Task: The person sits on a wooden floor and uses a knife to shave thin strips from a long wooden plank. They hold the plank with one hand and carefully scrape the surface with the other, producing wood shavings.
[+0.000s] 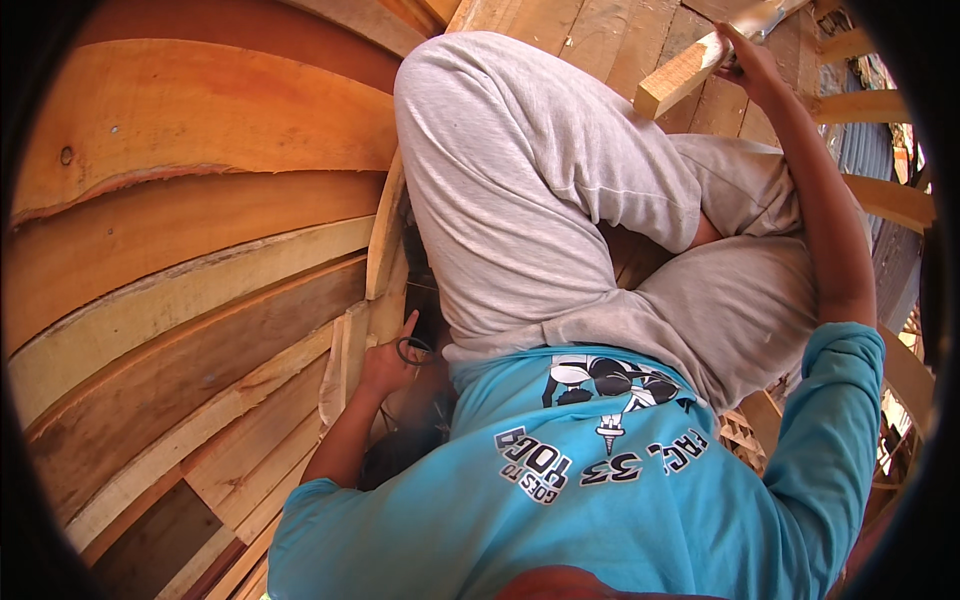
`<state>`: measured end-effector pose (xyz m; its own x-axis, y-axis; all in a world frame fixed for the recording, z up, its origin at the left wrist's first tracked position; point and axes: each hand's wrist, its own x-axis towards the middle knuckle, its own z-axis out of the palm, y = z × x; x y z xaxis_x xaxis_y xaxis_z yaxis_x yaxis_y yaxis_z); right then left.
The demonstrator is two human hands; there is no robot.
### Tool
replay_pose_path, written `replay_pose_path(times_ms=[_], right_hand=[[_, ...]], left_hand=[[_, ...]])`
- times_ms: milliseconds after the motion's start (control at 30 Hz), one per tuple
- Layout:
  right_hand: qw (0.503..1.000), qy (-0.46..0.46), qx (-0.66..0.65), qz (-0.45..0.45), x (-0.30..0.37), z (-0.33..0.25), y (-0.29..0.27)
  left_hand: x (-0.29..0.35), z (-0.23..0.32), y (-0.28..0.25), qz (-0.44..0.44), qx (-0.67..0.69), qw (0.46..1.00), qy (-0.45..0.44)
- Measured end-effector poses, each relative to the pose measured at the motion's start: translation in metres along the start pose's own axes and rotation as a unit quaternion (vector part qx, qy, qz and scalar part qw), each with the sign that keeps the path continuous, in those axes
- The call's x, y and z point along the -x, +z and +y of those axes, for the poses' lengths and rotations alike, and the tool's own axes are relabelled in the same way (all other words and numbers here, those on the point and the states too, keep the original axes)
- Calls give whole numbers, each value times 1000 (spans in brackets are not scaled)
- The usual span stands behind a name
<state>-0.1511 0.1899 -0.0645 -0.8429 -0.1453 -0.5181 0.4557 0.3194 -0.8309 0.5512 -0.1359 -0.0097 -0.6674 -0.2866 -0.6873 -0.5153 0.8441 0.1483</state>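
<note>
At the upper right my right hand (747,66) is closed round a squared wooden batten (672,84). The batten's pale sawn end points toward my raised knee, and its far part runs out at the top edge. My left hand (388,367) is low at my left side, beside the stacked boards. A dark ring-shaped thing (412,350) is at its fingers, with one finger stretched upward past it. Whatever else belongs to the ring is hidden in the shadow by my hip.
Long wooden boards (200,110) are stacked along my left. Under my bent legs in grey trousers (530,170) lies a plank floor (620,40). Curved-looking wooden slats (862,106) and corrugated metal sheet (868,150) stand at the right edge.
</note>
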Motion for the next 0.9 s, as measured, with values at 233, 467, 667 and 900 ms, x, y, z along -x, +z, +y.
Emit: replay_pose_path(times_ms=[233,467,667,900], right_hand=[[1000,-14,-3,-4,6,-2,2],[1000,-9,-3,-6,6,-2,3],[1000,-24,3,-5,-1,3,-3],[1000,-20,-1,-9,4,0,2]], left_hand=[[2,-6,13,33,14,999,28],[3,-10,21,84,61,993,54],[2,-8,18,88,63,992,59],[2,-9,25,102,73,990,63]])
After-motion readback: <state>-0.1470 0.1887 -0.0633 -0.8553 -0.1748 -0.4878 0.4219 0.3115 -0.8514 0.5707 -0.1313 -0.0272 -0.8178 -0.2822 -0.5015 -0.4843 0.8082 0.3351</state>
